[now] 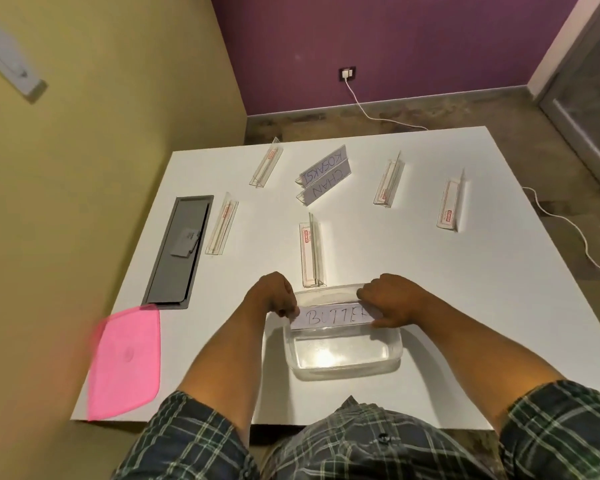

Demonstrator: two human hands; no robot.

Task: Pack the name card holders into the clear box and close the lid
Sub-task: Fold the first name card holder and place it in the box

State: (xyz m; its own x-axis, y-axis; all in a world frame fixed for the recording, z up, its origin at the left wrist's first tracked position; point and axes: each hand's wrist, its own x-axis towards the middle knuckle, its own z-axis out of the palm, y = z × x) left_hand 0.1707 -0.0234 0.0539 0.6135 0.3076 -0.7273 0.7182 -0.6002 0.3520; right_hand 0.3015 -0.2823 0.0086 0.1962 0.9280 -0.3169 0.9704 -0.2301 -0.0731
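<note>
I see both hands over the clear box (pixel 343 355), which sits open on the white bench (pixel 430 306) near its front edge; left hand (pixel 274 296) pinches the left end of a name card holder (pixel 333 315) lettered "BUTTER", right hand (pixel 388 299) closed on its right end; the holder lies crosswise just above the far part of the box, level with the rim; whether it touches the rim I cannot tell. Pink lid (pixel 125 362) lies flat at the left front corner of the bench, well apart from the box. Other holders remain on the bench: one (pixel 312 251) just beyond the box, two stacked or leaning together marked "KOSAKSI" and "CHAN" (pixel 323 174) at the middle, two at the left (pixel 222 225) (pixel 266 164), two at the right (pixel 389 180) (pixel 451 204). A grey hatch (pixel 177 251) is set into the bench at the left.
</note>
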